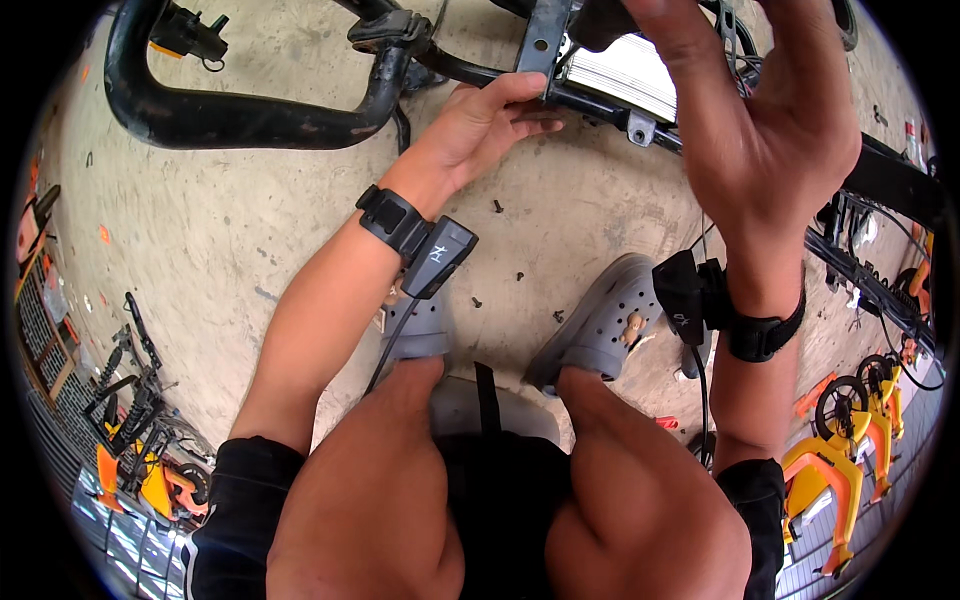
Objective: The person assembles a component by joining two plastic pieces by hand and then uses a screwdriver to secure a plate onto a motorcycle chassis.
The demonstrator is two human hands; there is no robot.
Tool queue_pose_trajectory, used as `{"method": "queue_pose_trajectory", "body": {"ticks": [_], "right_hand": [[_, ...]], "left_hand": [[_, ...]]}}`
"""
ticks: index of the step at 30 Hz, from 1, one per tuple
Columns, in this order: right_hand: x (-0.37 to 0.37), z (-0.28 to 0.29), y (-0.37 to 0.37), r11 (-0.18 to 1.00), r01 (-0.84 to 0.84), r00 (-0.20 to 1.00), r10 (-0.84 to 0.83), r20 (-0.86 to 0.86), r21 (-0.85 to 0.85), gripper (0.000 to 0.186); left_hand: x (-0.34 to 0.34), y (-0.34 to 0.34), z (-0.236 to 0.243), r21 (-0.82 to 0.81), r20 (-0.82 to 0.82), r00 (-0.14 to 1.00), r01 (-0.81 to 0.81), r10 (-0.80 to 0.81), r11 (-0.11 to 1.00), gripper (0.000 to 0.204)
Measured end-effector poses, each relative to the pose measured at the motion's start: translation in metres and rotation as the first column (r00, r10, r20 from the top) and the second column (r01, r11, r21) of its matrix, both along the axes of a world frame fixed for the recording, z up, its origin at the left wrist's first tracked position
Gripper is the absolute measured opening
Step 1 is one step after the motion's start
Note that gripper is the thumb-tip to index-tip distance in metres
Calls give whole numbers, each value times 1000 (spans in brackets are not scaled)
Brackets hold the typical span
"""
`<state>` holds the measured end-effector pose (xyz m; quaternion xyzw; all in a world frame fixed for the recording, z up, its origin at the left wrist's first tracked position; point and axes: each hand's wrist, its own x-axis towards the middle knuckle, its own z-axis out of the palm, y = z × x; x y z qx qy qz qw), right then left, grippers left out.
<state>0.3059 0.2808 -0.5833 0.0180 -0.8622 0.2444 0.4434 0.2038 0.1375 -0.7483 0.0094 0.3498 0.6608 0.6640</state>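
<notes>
My left hand point(478, 135) reaches the black metal frame point(470, 68), thumb against the bar at a flat grey bracket point(542, 45) and fingers just below it. My right hand point(755, 150) is raised at the upper right over the frame, beside a silvery ribbed box point(620, 78); its fingertips run past the top edge, so what they touch is hidden. A bent black tube point(220, 125) with a clamp point(395, 30) spans the upper left. Both my wrists carry black strapped devices with cables.
Concrete floor point(500, 240) holds scattered small screws. My grey clogs point(600, 320) are below the frame. Yellow-orange bike frames point(830, 460) lie at the lower right, and further bike parts point(130, 400) at the left. A long black bar point(890, 190) extends right.
</notes>
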Motion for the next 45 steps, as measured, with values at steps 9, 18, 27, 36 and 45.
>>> {"method": "queue_pose_trajectory", "body": {"ticks": [9,18,27,36,45], "right_hand": [[-2,15,-9,994,100,992,-96,79,-50,29],[3,3,-4,999,14,999,-13,40,-44,32],[4,-13,4,975,-44,998,54,42,-216,36],[8,-5,-3,999,26,1000,-26,7,-37,44],[4,0,-6,987,-157,982,154,-113,-19,45]], "left_hand": [[0,1,4,2,-5,1000,2,-2,1000,36],[2,1,2,19,-17,1000,1,-1,1000,38],[2,1,3,11,5,1000,-1,1,1000,35],[3,0,5,11,-28,1000,13,-13,1000,37],[1,1,7,-15,17,1000,11,-11,1000,33]]}}
